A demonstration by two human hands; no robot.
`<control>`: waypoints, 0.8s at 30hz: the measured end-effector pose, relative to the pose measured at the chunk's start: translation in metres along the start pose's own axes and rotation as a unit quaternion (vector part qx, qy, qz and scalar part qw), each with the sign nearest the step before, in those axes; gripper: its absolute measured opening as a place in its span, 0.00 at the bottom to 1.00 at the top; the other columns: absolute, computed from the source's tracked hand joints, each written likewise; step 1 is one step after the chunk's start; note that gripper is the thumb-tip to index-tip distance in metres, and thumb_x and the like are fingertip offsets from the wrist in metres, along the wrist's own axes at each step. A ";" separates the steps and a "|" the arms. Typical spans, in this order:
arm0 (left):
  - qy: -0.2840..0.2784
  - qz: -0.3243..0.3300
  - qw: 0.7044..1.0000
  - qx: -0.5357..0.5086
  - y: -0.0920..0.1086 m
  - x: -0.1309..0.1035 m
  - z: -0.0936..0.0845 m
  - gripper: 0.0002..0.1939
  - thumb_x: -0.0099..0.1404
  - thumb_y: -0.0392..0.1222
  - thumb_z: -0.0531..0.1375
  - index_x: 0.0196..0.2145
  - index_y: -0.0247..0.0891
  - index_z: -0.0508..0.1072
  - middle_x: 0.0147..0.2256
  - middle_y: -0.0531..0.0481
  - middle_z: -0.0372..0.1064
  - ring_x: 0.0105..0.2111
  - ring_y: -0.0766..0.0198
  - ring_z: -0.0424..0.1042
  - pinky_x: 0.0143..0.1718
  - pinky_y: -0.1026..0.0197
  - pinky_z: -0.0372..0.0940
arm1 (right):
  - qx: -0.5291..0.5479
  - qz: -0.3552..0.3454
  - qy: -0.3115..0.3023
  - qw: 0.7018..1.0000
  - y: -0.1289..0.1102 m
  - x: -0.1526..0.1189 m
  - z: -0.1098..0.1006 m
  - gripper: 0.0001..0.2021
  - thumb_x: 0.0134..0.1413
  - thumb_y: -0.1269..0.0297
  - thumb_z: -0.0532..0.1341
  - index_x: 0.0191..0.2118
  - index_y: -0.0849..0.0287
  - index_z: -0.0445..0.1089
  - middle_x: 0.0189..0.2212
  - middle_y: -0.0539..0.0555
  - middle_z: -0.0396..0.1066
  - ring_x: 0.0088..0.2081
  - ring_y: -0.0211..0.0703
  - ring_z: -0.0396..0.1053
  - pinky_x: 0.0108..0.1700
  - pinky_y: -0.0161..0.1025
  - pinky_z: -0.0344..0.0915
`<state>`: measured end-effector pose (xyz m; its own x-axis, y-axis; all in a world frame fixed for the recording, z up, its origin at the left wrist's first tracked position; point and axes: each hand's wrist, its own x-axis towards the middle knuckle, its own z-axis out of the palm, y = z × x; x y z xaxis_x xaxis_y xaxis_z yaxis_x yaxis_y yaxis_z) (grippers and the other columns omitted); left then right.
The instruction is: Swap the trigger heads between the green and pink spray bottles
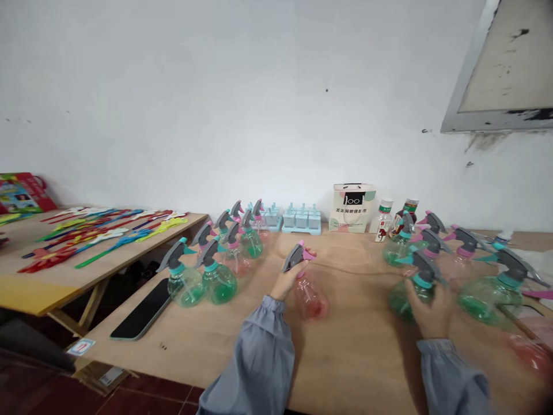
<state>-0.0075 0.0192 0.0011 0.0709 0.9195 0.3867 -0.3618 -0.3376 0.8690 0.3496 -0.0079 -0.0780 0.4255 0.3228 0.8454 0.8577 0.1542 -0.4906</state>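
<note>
"Left hand (290, 278)?"
"Gripping a pink bottle (311, 301) by its neck; middle of the table (349, 360)."
"Right hand (433, 311)?"
"Closed round a green bottle (399, 301); right side, other bottles (481, 300) just beside."

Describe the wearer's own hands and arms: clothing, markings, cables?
Left hand and right hand: bare, no gloves. Loose, plain grey-blue fabric sleeves cover both forearms, ending in gathered, elastic-looking cuffs. No markings or cables visible.
</note>
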 end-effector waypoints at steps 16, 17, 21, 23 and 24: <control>0.046 -0.016 0.998 -0.037 0.010 -0.007 0.007 0.07 0.41 0.38 0.58 0.23 0.39 0.70 0.31 0.48 0.76 0.46 0.51 0.75 0.48 0.53 0.69 | 0.182 -0.008 -0.286 0.941 -0.073 -0.061 0.037 0.42 0.55 0.42 0.61 0.68 0.58 0.48 0.60 0.67 0.64 0.58 0.60 0.67 0.58 0.57 0.65; 0.049 -0.014 0.998 -0.037 0.009 -0.007 0.007 0.07 0.41 0.38 0.58 0.24 0.39 0.70 0.31 0.48 0.76 0.46 0.51 0.75 0.48 0.54 0.69 | 0.185 -0.003 -0.288 0.939 -0.073 -0.061 0.037 0.42 0.54 0.41 0.61 0.68 0.58 0.48 0.60 0.67 0.64 0.58 0.60 0.67 0.58 0.57 0.65; 0.051 -0.029 0.995 -0.075 0.008 -0.006 0.009 0.14 0.42 0.38 0.60 0.31 0.39 0.73 0.32 0.49 0.77 0.47 0.52 0.75 0.50 0.54 0.67 | 0.199 0.018 -0.294 0.935 -0.076 -0.060 0.036 0.43 0.53 0.40 0.61 0.67 0.59 0.49 0.60 0.68 0.64 0.59 0.61 0.66 0.59 0.59 0.65; 0.049 -0.043 0.994 -0.087 0.009 -0.006 0.009 0.17 0.42 0.38 0.61 0.34 0.39 0.74 0.33 0.48 0.78 0.48 0.52 0.75 0.47 0.56 0.68 | 0.204 0.025 -0.298 0.932 -0.077 -0.059 0.035 0.43 0.53 0.40 0.61 0.67 0.59 0.49 0.60 0.68 0.64 0.59 0.62 0.66 0.59 0.59 0.64; 0.050 -0.053 0.993 -0.091 0.009 -0.006 0.009 0.16 0.42 0.38 0.61 0.33 0.38 0.73 0.33 0.48 0.78 0.47 0.52 0.76 0.44 0.57 0.68 | 0.205 0.029 -0.300 0.931 -0.077 -0.059 0.035 0.43 0.53 0.40 0.61 0.67 0.59 0.49 0.59 0.68 0.64 0.59 0.62 0.67 0.59 0.59 0.64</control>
<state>-0.0028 0.0083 0.0095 0.0281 0.9662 0.2562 -0.5196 -0.2049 0.8295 0.2484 -0.0065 -0.0975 0.1237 0.7865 0.6051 0.6030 0.4247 -0.6753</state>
